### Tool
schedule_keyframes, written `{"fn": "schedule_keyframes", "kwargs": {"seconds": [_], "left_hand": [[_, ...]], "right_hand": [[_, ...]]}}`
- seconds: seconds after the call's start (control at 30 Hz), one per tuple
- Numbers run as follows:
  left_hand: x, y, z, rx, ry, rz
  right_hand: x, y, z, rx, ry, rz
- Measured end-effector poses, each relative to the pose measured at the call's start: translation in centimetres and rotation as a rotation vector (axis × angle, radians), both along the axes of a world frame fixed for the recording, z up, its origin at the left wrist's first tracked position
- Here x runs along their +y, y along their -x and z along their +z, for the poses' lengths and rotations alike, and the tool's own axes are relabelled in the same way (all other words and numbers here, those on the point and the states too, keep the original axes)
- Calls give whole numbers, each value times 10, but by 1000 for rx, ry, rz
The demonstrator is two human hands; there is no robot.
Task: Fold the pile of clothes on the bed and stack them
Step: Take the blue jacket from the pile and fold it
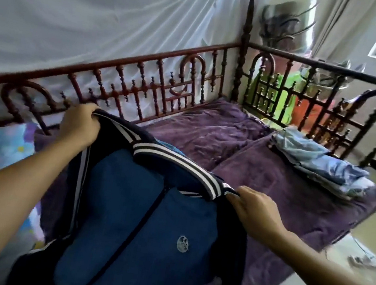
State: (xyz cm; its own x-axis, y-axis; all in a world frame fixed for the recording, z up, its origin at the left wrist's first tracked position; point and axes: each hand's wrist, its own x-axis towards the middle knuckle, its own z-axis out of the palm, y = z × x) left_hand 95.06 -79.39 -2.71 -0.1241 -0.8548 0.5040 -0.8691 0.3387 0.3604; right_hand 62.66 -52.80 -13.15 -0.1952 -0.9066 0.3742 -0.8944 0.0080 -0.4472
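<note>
The left hand (80, 125) is gripping the blue jacket (129, 218) at one shoulder, with its fingers curled tight round the dark edge. The jacket is hanging between both grips, and its striped collar (179, 165) is running across to the right hand (254, 213). That hand's fingers are lying together, clamping the collar's other end. Well beyond those fingers, folded pale-blue clothes (318, 164) are lying on the purple bedcover (261, 176).
</note>
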Motion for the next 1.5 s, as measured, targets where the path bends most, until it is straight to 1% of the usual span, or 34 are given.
{"fn": "schedule_keyframes", "kwargs": {"seconds": [0.03,0.1,0.17,0.23,0.3,0.4,0.47,0.53,0.6,0.67,0.77,0.87,1.0,1.13,1.33,1.43,1.47,1.5], "left_hand": [[0,20,-17,-64,-51,32],[-2,56,-50,-183,-135,45],[-7,91,-80,-263,-229,22],[-16,126,-108,-307,-313,11],[-26,163,-132,-290,-379,4],[-48,221,-162,-187,-443,-52],[-67,264,-178,-117,-474,-112],[-84,306,-188,-93,-474,-151],[-97,350,-195,-108,-465,-164],[-109,391,-200,-164,-459,-180],[-126,446,-209,-213,-466,-235],[-142,496,-229,-246,-450,-258],[-162,559,-270,-305,-449,-252],[-186,620,-324,-344,-499,-223],[-220,712,-396,-217,-667,-132],[-226,719,-427,-186,-694,-175],[-226,710,-432,-169,-687,-170],[-226,696,-435,-155,-676,-144]], "right_hand": [[-1,15,-17,99,-57,-87],[-7,46,-47,183,-217,-198],[-11,78,-73,212,-321,-246],[-14,109,-95,194,-359,-279],[-17,138,-115,175,-391,-313],[-23,178,-136,162,-477,-391],[-29,205,-145,111,-532,-462],[-36,232,-155,60,-579,-514],[-44,259,-163,-9,-615,-576],[-52,285,-171,-74,-636,-637],[-64,327,-186,-113,-635,-702],[-78,378,-204,-83,-653,-719],[-106,454,-243,-8,-693,-705],[-141,525,-301,-44,-807,-678],[-176,595,-368,-76,-913,-688],[-193,607,-382,-74,-1019,-648],[-200,606,-381,-62,-1016,-620],[-207,602,-377,-42,-965,-576]]}}
